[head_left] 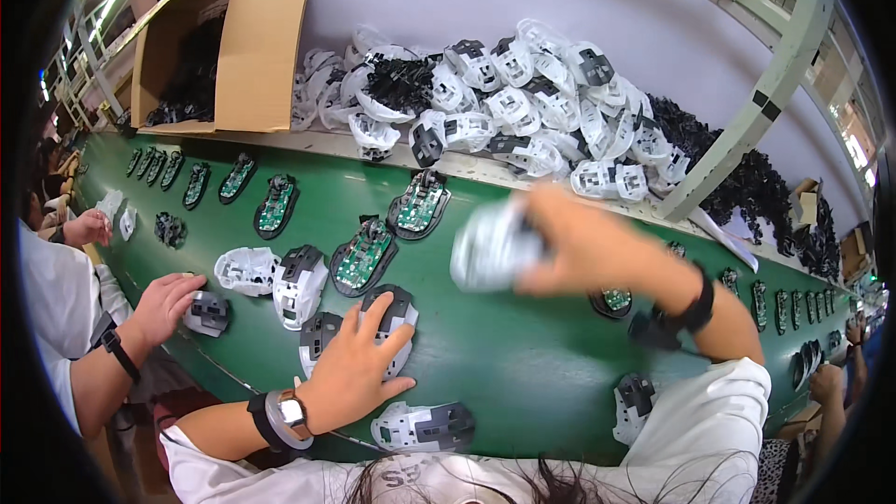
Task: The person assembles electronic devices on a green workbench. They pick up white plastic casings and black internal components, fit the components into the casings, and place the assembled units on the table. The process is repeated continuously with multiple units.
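My right hand (583,247), smeared by motion, grips a white and grey computer mouse shell (490,247) above the green work surface. My left hand (350,364) has its fingers spread over a grey mouse shell (402,314), touching its top. Beside that hand lies another dark grey shell (319,338). A white and grey shell (425,427) sits near my body. Just beyond my left hand rest a mouse base with a green circuit board (362,261) and a second such base (419,205). One more base (611,302) shows partly below my right hand.
A shelf holds a heap of mouse shells (513,107) and black parts (747,191). An open cardboard box (257,37) stands at the far left. A white post (751,93) rises at right. A co-worker's hand (168,308) is close on the left, by a grey shell (207,314).
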`<state>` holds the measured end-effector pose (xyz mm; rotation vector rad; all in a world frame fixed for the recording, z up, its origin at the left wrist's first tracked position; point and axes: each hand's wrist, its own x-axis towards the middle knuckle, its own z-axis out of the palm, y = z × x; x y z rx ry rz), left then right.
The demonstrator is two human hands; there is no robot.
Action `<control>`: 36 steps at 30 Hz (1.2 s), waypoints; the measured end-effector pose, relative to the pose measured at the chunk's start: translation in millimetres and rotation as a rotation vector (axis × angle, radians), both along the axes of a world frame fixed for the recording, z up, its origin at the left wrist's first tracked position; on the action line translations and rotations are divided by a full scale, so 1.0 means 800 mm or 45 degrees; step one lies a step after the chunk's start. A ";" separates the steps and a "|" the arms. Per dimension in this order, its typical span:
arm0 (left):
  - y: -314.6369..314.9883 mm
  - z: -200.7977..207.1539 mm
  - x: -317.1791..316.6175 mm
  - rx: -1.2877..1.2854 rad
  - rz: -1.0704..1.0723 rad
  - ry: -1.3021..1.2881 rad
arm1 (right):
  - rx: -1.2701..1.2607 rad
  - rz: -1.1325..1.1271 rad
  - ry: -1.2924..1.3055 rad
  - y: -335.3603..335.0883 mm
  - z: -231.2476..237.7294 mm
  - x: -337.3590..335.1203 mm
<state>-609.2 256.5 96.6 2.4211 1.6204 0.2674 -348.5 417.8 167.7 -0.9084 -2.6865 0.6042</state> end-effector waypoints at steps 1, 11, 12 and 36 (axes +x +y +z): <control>0.002 -0.002 0.003 -0.010 0.009 -0.028 | 0.268 -0.264 0.148 0.041 0.003 0.015; 0.114 0.081 0.018 0.136 -0.243 -0.621 | 0.723 -1.481 0.283 0.340 0.018 0.156; 0.153 0.092 0.027 0.338 -0.271 -0.611 | 0.752 -1.475 0.280 0.341 0.006 0.150; 0.006 0.060 -0.025 -0.043 -0.108 -0.212 | 0.256 0.585 -0.005 -0.142 -0.081 -0.039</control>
